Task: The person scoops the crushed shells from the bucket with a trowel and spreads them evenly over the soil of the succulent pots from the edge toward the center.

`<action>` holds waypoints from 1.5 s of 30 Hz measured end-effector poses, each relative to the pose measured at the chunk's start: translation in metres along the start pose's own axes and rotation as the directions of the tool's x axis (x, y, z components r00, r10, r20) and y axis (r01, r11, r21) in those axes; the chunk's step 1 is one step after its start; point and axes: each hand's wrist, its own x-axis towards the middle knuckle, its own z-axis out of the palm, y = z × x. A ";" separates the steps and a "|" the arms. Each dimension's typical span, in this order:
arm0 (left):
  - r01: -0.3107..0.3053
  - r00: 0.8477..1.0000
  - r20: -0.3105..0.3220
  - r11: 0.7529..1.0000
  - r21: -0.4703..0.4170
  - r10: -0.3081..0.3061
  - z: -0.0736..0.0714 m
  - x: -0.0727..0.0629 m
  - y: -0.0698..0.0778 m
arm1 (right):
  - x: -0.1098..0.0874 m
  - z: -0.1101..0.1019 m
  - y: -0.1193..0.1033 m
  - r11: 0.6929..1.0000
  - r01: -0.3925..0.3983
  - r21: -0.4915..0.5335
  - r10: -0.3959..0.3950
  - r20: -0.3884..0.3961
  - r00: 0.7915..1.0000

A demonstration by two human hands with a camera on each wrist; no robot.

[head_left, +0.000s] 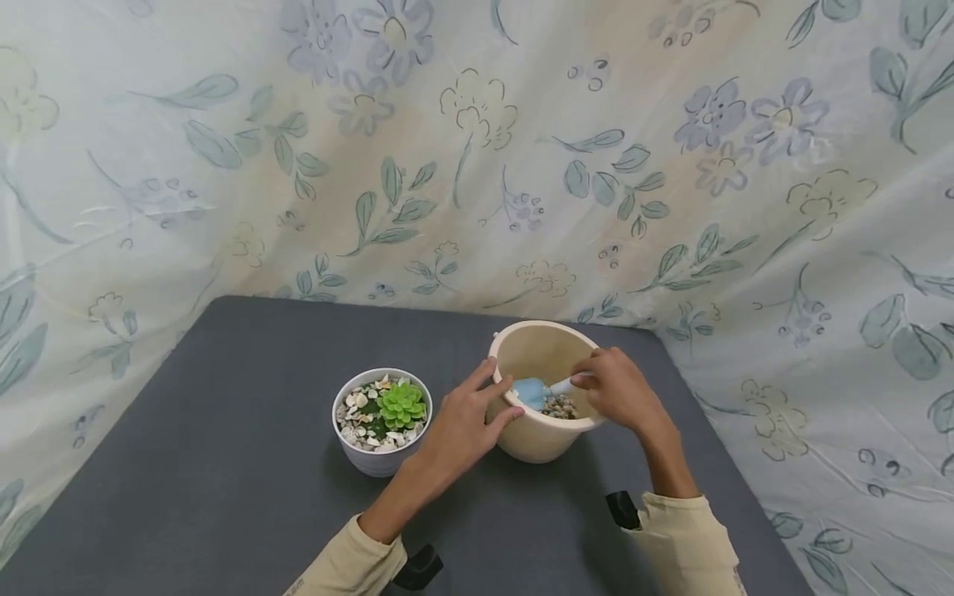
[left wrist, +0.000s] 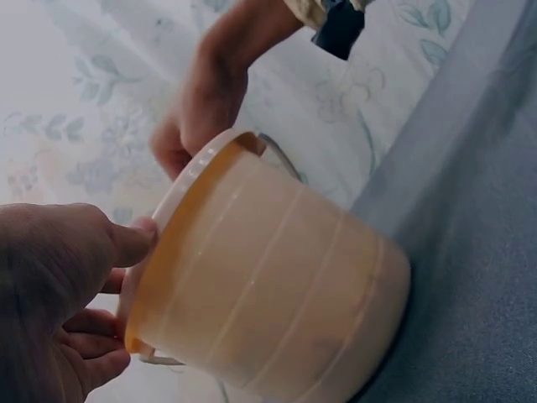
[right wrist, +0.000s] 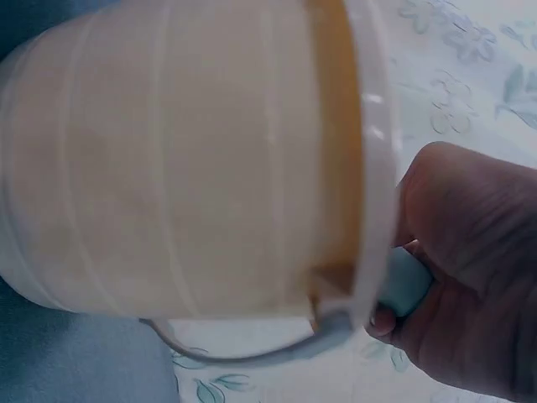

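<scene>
A cream plastic bucket (head_left: 535, 445) stands on the dark table, with small mixed pebbles (head_left: 561, 406) at its bottom. My left hand (head_left: 464, 420) grips the near left part of its rim. The left wrist view shows the thumb (left wrist: 134, 242) on one side of the rim and fingers on the other. Over the bucket's right side, my right hand (head_left: 620, 391) holds a small shovel (head_left: 531, 392) by its pale handle. The shovel's light blue blade is inside the bucket, by the left wall. The handle's rounded end (right wrist: 405, 284) shows within the right hand in the right wrist view.
Left of the bucket sits a white pot (head_left: 376, 463) with a green succulent (head_left: 402, 405) among pale stones. A wire handle (right wrist: 243, 357) hangs at the bucket's side. Floral fabric (head_left: 477, 165) hangs behind and right of the dark grey table (head_left: 224, 447).
</scene>
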 end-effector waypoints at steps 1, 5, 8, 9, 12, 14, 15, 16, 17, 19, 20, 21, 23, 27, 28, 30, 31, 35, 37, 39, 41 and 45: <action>0.000 1.000 -0.001 1.000 -0.009 0.000 0.000 -0.001 0.000 | -0.002 -0.002 0.001 1.000 -0.013 0.020 0.014 -0.011 1.000; 0.012 1.000 0.009 1.000 -0.029 -0.011 -0.001 -0.003 -0.002 | -0.009 -0.009 0.005 0.994 -0.062 0.085 0.066 -0.048 0.997; 0.015 1.000 0.020 0.999 -0.042 -0.014 -0.002 -0.004 -0.004 | -0.014 -0.013 0.008 0.990 -0.086 0.114 0.095 -0.081 0.992; 0.012 1.000 0.020 0.999 -0.042 -0.011 -0.002 -0.004 -0.004 | -0.015 -0.015 0.010 0.989 -0.090 0.119 0.102 -0.095 0.990; 0.008 0.999 0.032 0.999 -0.047 -0.006 -0.002 -0.005 -0.006 | -0.020 -0.019 0.013 0.987 -0.103 0.121 0.118 -0.123 0.985; 0.010 0.999 0.050 0.999 -0.046 -0.008 -0.003 -0.005 -0.007 | -0.023 -0.022 0.015 0.987 -0.110 0.116 0.126 -0.137 0.983; 0.013 0.998 0.064 0.999 -0.049 -0.010 -0.003 -0.006 -0.007 | -0.025 -0.023 0.015 0.986 -0.119 0.117 0.135 -0.140 0.981; 0.022 0.997 0.080 0.998 -0.056 -0.017 -0.004 -0.007 -0.008 | -0.026 -0.025 0.015 0.986 -0.124 0.116 0.140 -0.146 0.979; 0.030 0.995 0.094 0.997 -0.064 -0.024 -0.006 -0.008 -0.009 | -0.026 -0.026 0.014 0.985 -0.126 0.116 0.144 -0.154 0.978; 0.051 0.992 0.120 0.995 -0.085 -0.041 -0.010 -0.009 -0.009 | -0.027 -0.028 0.012 0.984 -0.129 0.120 0.148 -0.172 0.974; 0.064 0.990 0.129 0.994 -0.094 -0.051 -0.012 -0.009 -0.010 | -0.028 -0.028 0.011 0.984 -0.127 0.124 0.148 -0.182 0.972; 0.076 0.989 0.134 0.991 -0.106 -0.061 -0.013 -0.010 -0.010 | -0.028 -0.029 0.009 0.984 -0.123 0.128 0.146 -0.193 0.970; 0.102 0.987 0.134 0.987 -0.128 -0.084 -0.018 -0.013 -0.010 | -0.028 -0.030 0.004 0.986 -0.105 0.132 0.132 -0.212 0.968; 0.121 0.990 0.084 0.983 -0.139 -0.110 -0.028 -0.025 -0.010 | -0.028 -0.029 -0.007 0.988 -0.077 0.137 0.108 -0.232 0.967; 0.119 0.992 0.061 0.983 -0.140 -0.111 -0.031 -0.028 -0.010 | -0.027 -0.029 -0.010 0.988 -0.071 0.140 0.102 -0.232 0.967; 0.113 0.994 0.008 0.984 -0.135 -0.113 -0.038 -0.033 -0.011 | -0.026 -0.028 -0.016 0.986 -0.066 0.152 0.099 -0.222 0.970; 0.107 0.994 -0.021 0.985 -0.132 -0.111 -0.042 -0.035 -0.012 | -0.026 -0.028 -0.019 0.986 -0.062 0.155 0.095 -0.217 0.971; 0.105 0.988 -0.106 0.991 -0.088 -0.114 -0.061 -0.044 -0.024 | -0.023 -0.024 -0.032 0.982 -0.037 0.184 0.075 -0.205 0.976; 0.111 0.986 -0.115 0.992 -0.062 -0.118 -0.073 -0.047 -0.036 | -0.021 -0.021 -0.038 0.981 -0.023 0.192 0.063 -0.207 0.976; 0.127 0.988 -0.085 0.991 -0.046 -0.130 -0.086 -0.051 -0.051 | -0.019 -0.017 -0.044 0.980 -0.007 0.201 0.050 -0.209 0.977; 0.150 0.988 -0.023 0.988 -0.049 -0.151 -0.098 -0.054 -0.068 | -0.018 -0.014 -0.050 0.977 0.009 0.212 0.036 -0.209 0.977; 0.197 0.972 0.148 0.975 -0.105 -0.181 -0.120 -0.060 -0.101 | -0.015 -0.006 -0.063 0.970 0.057 0.237 -0.006 -0.209 0.978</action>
